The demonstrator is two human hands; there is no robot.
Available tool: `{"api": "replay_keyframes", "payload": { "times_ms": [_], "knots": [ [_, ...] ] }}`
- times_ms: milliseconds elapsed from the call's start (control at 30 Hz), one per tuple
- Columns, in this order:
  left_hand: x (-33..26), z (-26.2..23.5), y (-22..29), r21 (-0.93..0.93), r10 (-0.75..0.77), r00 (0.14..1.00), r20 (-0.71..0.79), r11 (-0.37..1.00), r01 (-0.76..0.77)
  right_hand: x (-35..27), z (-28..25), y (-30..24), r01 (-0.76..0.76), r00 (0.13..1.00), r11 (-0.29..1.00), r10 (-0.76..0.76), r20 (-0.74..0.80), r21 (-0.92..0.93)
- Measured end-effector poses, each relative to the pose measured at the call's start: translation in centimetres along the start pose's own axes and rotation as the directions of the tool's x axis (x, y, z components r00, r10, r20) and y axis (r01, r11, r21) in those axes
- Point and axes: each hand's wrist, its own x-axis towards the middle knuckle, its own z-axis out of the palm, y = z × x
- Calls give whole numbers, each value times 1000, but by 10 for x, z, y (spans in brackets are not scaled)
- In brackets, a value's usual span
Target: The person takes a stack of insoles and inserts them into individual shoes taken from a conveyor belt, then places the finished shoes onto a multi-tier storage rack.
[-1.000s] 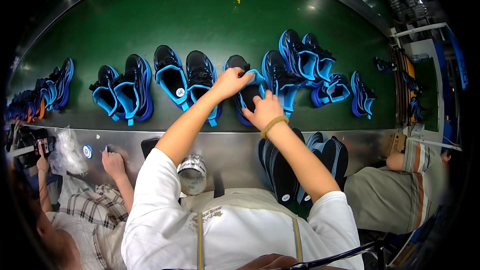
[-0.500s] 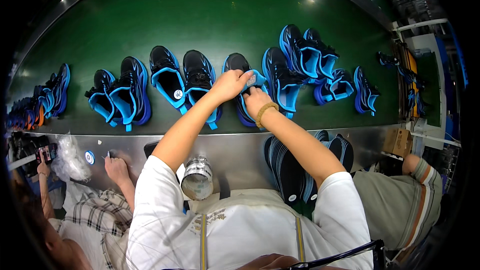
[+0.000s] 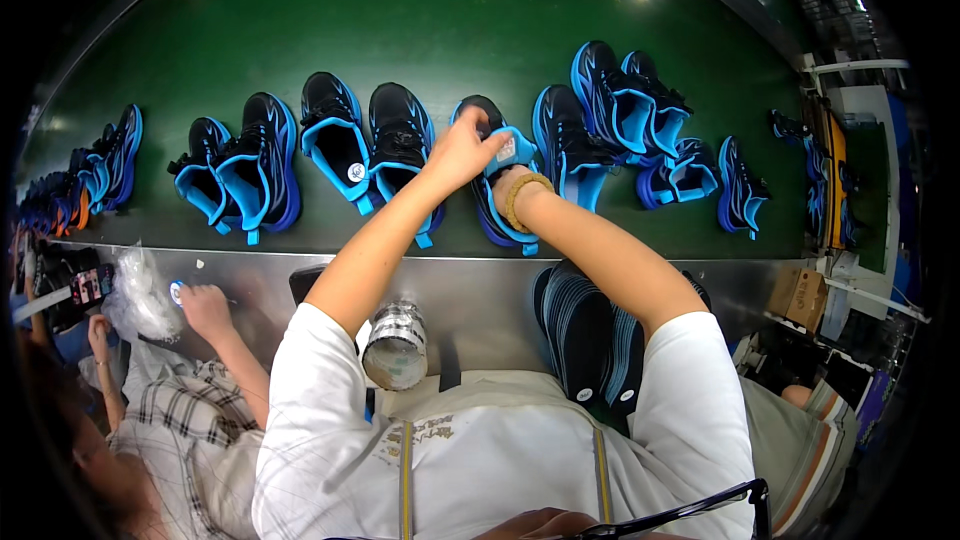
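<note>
A black and blue shoe (image 3: 487, 208) lies on the green belt (image 3: 420, 10) straight ahead of me, in a row of similar shoes. My left hand (image 3: 462, 148) grips its upper end and light blue tongue. My right hand (image 3: 503, 180), with a tan band on the wrist, presses against the same shoe just below, its fingers tucked into the opening and mostly hidden. A matching shoe (image 3: 400, 145) lies to the left and another one (image 3: 563, 148) to the right, both close to my hands.
A stack of dark insoles (image 3: 590, 340) and a silvery roll (image 3: 397, 345) sit on the steel ledge (image 3: 480, 285) near my body. A co-worker's hand (image 3: 205, 308) at the left rests beside a plastic bag (image 3: 140, 292). A cardboard box (image 3: 800, 295) stands at right.
My right hand has moved left from the neighbouring shoe onto the shoe that my left hand holds. The person at the right has drawn back out of the ledge area.
</note>
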Motion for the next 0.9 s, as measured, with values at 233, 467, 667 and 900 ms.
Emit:
{"api": "replay_keyframes", "payload": {
  "times_ms": [233,467,667,900],
  "knots": [
    [-4,20,-18,588,548,834,67,653,-477,-69,-31,-5,68,984,864,-141,109,498],
    [-7,18,-3,746,481,842,245,462,-480,-85,34,-35,167,521,852,352,-778,497],
    [-37,14,1,704,661,703,261,368,-607,-114,78,-73,194,518,627,588,-621,754],
    [-9,-8,-16,737,564,695,446,209,-643,-90,39,-68,275,464,552,642,-611,788]
  ]
}}
